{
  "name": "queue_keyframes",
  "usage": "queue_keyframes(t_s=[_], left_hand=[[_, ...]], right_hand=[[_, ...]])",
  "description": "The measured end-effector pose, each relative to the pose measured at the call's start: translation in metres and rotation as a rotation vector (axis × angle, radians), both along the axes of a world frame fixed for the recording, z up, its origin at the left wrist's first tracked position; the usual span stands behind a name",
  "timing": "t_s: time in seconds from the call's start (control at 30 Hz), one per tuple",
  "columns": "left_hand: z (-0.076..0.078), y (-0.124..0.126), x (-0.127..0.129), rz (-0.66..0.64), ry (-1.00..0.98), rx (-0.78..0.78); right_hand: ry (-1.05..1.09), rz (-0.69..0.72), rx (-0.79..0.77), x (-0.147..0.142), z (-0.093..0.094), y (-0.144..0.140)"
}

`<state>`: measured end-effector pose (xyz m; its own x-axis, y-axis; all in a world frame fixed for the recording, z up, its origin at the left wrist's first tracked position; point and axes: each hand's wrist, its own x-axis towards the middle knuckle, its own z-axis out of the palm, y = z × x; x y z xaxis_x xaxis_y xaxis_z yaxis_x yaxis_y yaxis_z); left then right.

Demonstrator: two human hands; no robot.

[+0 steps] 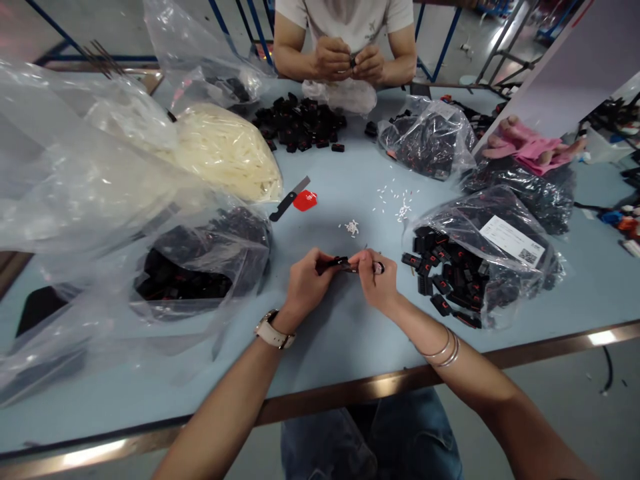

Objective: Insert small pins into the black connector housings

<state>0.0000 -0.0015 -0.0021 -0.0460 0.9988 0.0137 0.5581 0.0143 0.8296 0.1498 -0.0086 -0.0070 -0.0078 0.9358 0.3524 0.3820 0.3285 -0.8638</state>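
Your left hand (306, 283) and right hand (375, 277) both pinch a small, glossy black plastic part (336, 265) above the smooth pale-blue bench (330, 347), just beside a crinkled clear bag (493, 267) of blocky black pieces.

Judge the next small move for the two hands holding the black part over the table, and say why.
Probably press the two ends together. The left hand and right hand pinch one small black part between them above the blue table, fingertips nearly meeting. Nothing has been set down, and the bag of black parts lies beside the right hand, untouched.
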Motion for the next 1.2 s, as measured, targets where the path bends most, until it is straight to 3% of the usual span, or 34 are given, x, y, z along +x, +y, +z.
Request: queue_keyframes(t_s=[0.33, 0.57, 0.83, 1.2], left_hand=[[0.000, 0.001, 0.001, -0.007, 0.011, 0.010], [-0.006, 0.001, -0.002, 0.000, -0.008, 0.018], [-0.002, 0.001, -0.001, -0.003, -0.021, 0.000], [-0.006, 0.001, -0.002, -0.022, 0.000, 0.011]], right_hand=[[-0.120, 0.041, -0.026, -0.003, 0.012, 0.003], [-0.002, -0.031, -0.039, 0.002, 0.004, 0.000], [-0.030, -0.010, -0.059, 0.002, 0.000, 0.003], [-0.069, -0.021, -0.057, -0.001, 0.007, 0.005]])
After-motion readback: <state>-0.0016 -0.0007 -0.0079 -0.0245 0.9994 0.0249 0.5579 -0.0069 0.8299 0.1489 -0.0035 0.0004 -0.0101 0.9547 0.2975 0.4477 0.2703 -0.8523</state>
